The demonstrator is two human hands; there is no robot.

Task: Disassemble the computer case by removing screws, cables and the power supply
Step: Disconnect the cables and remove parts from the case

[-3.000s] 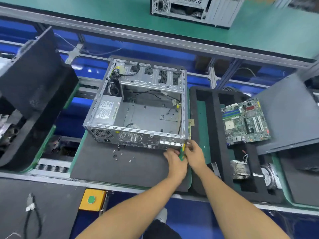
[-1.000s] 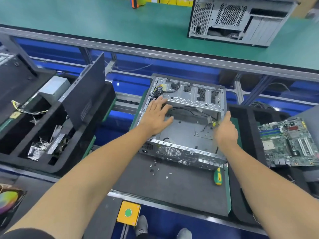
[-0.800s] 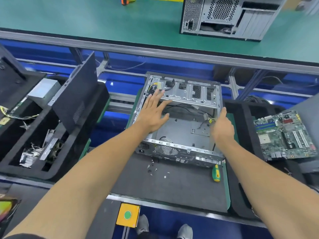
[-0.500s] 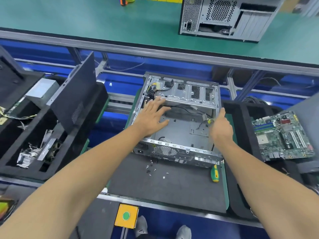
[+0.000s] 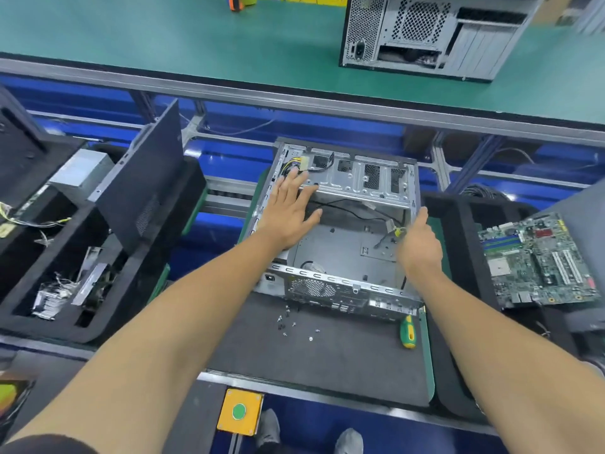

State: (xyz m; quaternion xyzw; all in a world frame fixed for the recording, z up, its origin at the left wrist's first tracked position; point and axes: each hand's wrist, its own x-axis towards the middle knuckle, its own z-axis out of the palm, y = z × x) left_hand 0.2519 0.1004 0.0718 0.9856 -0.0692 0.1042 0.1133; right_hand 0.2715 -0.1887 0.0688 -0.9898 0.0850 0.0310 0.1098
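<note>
An open silver computer case (image 5: 363,178) lies on a dark mat (image 5: 327,355), its inside facing up. My left hand (image 5: 289,208) rests flat with spread fingers over the power supply at the case's left side, which it mostly hides. Yellow and black cables (image 5: 294,163) show just beyond its fingertips. My right hand (image 5: 419,240) is held flat against the case's right wall, fingers straight. A thin black cable (image 5: 360,208) crosses the case floor. A green and yellow screwdriver (image 5: 407,332) lies on the mat by the case's near right corner. Several loose screws (image 5: 294,322) lie in front.
A motherboard (image 5: 540,257) rests on a black foam tray at right. At left, a black foam tray (image 5: 98,290) holds removed parts and a leaning dark panel (image 5: 144,178). Another case (image 5: 435,34) stands on the far green bench. A yellow box with a green button (image 5: 240,412) sits near me.
The screwdriver was let go and now lies on the mat. Both hands moved up to the case, left onto the power supply side, right against the right wall. Little shift in the last half second.
</note>
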